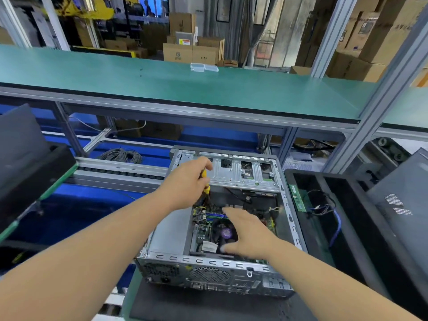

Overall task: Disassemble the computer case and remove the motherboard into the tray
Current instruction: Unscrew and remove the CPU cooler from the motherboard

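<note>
- The computer case (215, 269) lies open on a dark mat at the tabletop's near edge, motherboard (203, 230) inside, black tray (347, 228) beside it.
- Left hand (185, 184) fingers curl round a yellow-handled tool (205, 179); its tip is hidden.
- Right hand (247, 232) fingers are spread wide over the board, blurred, covering part of it.

We see a silver-grey case (215, 262) with rows of punched slots along its rim and dotted fan grilles at the back. Inside, the green motherboard (203, 230) carries blue slots and a black fan (225, 232) with a purple centre. The left hand (185, 184) grips a yellow handle (204, 173). The tray (347, 216) is black, holding a green card (298, 198) and a blue cable (337, 225). The shelf (185, 89) is teal, and brown boxes (192, 52) stand behind it.
</note>
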